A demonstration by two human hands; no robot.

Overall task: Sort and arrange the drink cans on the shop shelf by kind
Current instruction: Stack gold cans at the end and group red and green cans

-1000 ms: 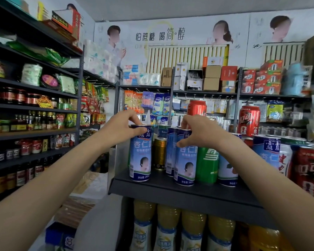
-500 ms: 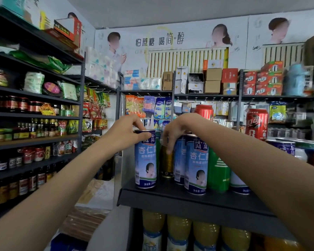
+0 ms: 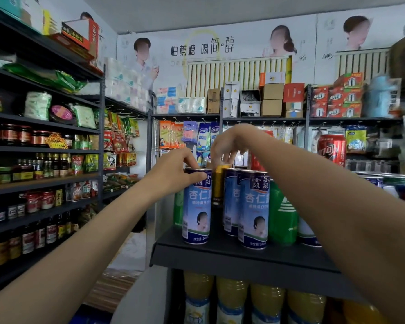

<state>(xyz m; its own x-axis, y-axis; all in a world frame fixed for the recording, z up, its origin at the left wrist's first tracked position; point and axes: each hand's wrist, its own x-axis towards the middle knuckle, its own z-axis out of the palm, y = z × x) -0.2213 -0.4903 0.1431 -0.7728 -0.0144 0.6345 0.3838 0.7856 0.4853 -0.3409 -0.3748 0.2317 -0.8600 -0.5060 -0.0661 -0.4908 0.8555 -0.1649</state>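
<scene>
The blue-and-white cans [image 3: 197, 206] look like smooth metal with glossy printed sides and bright silvery rims, and the gold can [image 3: 219, 181] behind them has a shiny metallic sheen. The shelf [image 3: 243, 258] under them is dark and matt. The green can [image 3: 282, 213] is glossy; the boxes [image 3: 272, 99] high up look like plain matt cardboard.

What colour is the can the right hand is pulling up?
Gold can, under the right hand; head view.
</scene>
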